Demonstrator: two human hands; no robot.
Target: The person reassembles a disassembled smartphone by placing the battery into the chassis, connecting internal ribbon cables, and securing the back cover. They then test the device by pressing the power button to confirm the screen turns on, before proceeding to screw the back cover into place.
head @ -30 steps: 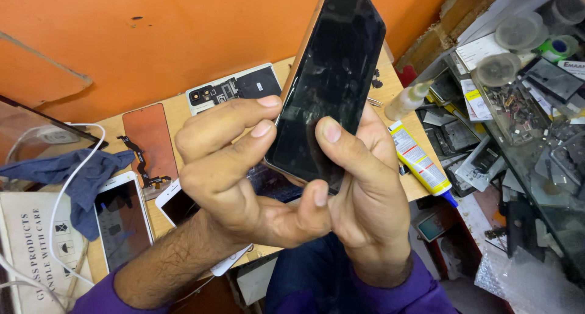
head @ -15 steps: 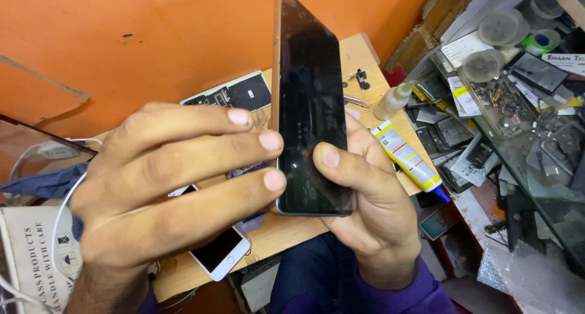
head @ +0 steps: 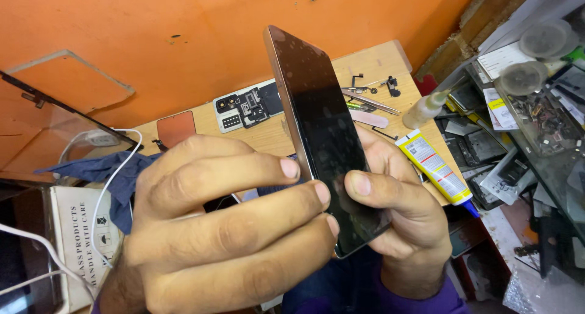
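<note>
We hold a black phone [head: 326, 137] up in front of us with both hands, above the wooden workbench [head: 268, 134] and before the orange wall [head: 183, 21]. The phone stands nearly upright, tilted a little to the left at its top, with its dark glass face turned toward the right and its thin metal edge toward us.

Our left hand [head: 219, 229] is closed on the phone's left edge: three fingertips [head: 291, 168] press against that edge, one above the other. Our right hand [head: 396, 216] is clamped on the lower part of the phone from behind and from the right, its thumb [head: 365, 185] lying flat on the glass.

On the bench behind the phone lies an opened phone body [head: 247, 105] with its inner parts showing, and beside it a small reddish plate [head: 177, 127]. Tweezers [head: 372, 101] lie near the far right corner. A yellow tube of glue [head: 434, 168] rests just right of our right hand. A blue cloth [head: 109, 171] and a white cable [head: 116, 168] lie at the left.
</note>
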